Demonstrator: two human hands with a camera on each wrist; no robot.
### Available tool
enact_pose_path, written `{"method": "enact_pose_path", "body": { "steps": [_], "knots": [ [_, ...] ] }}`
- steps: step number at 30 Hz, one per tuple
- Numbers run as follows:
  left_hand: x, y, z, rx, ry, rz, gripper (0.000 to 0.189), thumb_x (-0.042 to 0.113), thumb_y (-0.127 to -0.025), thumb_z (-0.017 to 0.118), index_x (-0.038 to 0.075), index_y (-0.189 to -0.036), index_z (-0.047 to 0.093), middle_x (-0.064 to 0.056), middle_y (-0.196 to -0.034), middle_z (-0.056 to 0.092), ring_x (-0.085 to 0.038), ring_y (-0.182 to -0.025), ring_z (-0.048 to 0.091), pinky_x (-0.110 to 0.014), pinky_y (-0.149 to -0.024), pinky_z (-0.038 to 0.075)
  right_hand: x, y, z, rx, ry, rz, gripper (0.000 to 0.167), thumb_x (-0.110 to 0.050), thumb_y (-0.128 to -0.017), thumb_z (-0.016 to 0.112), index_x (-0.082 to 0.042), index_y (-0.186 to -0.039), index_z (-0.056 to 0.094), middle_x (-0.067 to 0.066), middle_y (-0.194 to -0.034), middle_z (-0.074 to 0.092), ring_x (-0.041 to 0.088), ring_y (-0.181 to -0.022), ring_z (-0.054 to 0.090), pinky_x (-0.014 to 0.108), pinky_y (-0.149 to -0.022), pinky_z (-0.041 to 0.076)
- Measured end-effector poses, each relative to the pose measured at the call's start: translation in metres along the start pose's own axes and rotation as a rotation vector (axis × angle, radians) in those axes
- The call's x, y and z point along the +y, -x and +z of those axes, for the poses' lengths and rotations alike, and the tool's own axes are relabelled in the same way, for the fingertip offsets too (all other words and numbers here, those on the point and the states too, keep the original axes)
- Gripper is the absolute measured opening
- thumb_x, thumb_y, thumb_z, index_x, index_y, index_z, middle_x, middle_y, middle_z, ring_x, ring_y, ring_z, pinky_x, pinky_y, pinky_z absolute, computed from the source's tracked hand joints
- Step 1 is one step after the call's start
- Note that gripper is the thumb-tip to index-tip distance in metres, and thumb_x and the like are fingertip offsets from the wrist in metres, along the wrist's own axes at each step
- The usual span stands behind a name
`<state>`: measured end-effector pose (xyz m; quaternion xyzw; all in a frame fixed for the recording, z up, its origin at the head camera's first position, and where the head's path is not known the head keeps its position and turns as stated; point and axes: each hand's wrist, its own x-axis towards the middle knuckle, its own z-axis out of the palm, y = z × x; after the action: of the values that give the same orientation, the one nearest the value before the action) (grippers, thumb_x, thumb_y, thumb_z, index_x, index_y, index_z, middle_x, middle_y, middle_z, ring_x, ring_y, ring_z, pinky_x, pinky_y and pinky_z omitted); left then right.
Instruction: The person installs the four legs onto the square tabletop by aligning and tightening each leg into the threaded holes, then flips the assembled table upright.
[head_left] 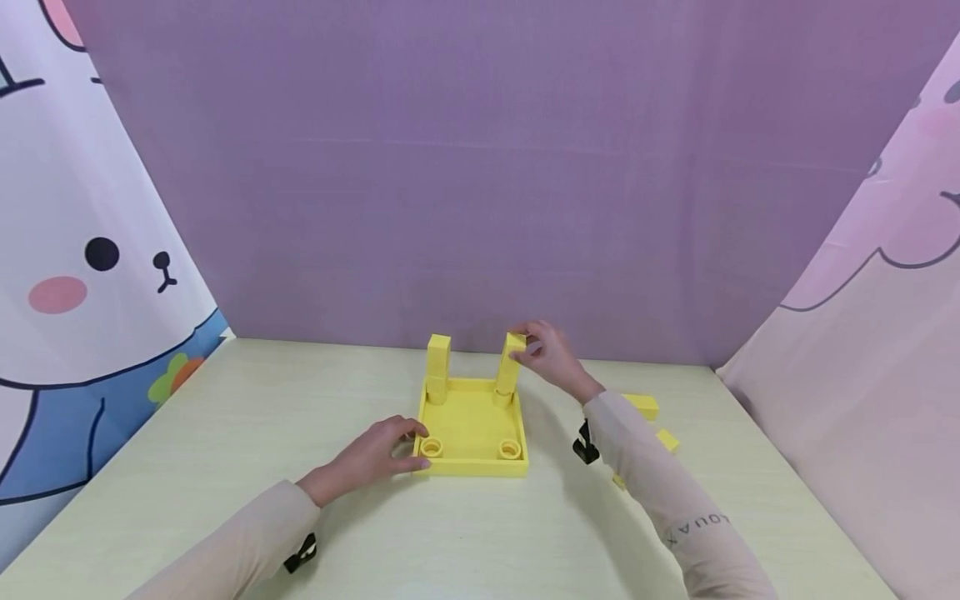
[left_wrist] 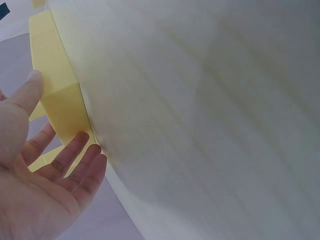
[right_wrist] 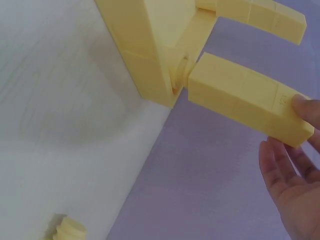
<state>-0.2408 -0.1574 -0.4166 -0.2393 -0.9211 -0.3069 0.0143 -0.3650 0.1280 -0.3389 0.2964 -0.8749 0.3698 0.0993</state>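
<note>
An upturned yellow toy tabletop [head_left: 468,425] with raised edges lies on the table, its two near corners showing round sockets [head_left: 510,457]. My left hand [head_left: 378,454] grips its near left corner, thumb along the front wall and fingers at the left side. At the far right corner, my right hand [head_left: 555,360] pinches the upper end of a square yellow table leg [right_wrist: 245,95] between thumb and fingers. That leg leans slightly, its lower end at the corner socket. Another yellow leg [head_left: 438,367] stands upright in the far left corner.
To the right, partly behind the right sleeve [head_left: 645,467], lie more yellow pieces [head_left: 641,406]; one shows a threaded end [right_wrist: 71,229]. A purple cloth [head_left: 480,183] hangs behind the table, with printed cartoon cloths at both sides.
</note>
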Motion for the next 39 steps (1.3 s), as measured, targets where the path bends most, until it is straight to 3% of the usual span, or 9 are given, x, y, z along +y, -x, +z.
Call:
{"method": "enact_pose_path", "body": {
  "steps": [5,11,22,27,39],
  "knots": [
    [0.000,0.000,0.000,-0.002,-0.002,0.003,0.042,0.033,-0.078,0.070,0.007,-0.109,0.059,-0.003,-0.104,0.060,-0.023,-0.099,0.057,-0.041,-0.086,0.047,0.003,-0.004,-0.006,-0.068,-0.002,-0.053,0.033,-0.006,-0.082,0.066,-0.002,-0.114,0.058,0.016,-0.113,0.055,0.028,-0.096,0.059,0.031,-0.072,0.054],
    [0.001,0.000,0.000,-0.002,0.001,-0.006,0.042,0.033,-0.078,0.071,0.006,-0.108,0.059,-0.004,-0.104,0.060,-0.023,-0.099,0.057,-0.041,-0.086,0.047,0.003,-0.005,-0.009,-0.089,0.000,-0.086,0.031,-0.003,-0.082,0.065,-0.001,-0.112,0.060,0.016,-0.112,0.057,0.030,-0.096,0.059,0.033,-0.072,0.055],
    [0.001,0.000,0.001,-0.003,-0.004,-0.016,0.042,0.034,-0.078,0.071,0.008,-0.109,0.059,-0.002,-0.104,0.060,-0.022,-0.099,0.056,-0.040,-0.086,0.047,-0.001,-0.001,-0.001,0.014,0.049,-0.040,0.029,-0.008,-0.081,0.067,-0.003,-0.109,0.062,0.014,-0.107,0.060,0.026,-0.087,0.058,0.031,-0.069,0.054],
    [0.001,0.000,0.000,0.001,0.002,0.005,0.042,0.033,-0.078,0.071,0.006,-0.108,0.059,-0.003,-0.103,0.060,-0.022,-0.098,0.057,-0.040,-0.086,0.047,-0.003,0.001,-0.001,0.021,0.076,-0.064,0.031,-0.009,-0.081,0.068,-0.001,-0.110,0.061,0.015,-0.107,0.060,0.027,-0.088,0.059,0.033,-0.069,0.054],
    [-0.002,0.000,0.001,0.012,-0.007,0.028,0.042,0.035,-0.078,0.070,0.006,-0.107,0.060,-0.003,-0.103,0.061,-0.023,-0.097,0.057,-0.040,-0.085,0.047,-0.006,-0.004,-0.016,-0.181,0.099,-0.070,0.038,-0.005,-0.082,0.064,-0.001,-0.119,0.056,0.017,-0.123,0.053,0.030,-0.097,0.059,0.027,-0.068,0.054]
  ]
}}
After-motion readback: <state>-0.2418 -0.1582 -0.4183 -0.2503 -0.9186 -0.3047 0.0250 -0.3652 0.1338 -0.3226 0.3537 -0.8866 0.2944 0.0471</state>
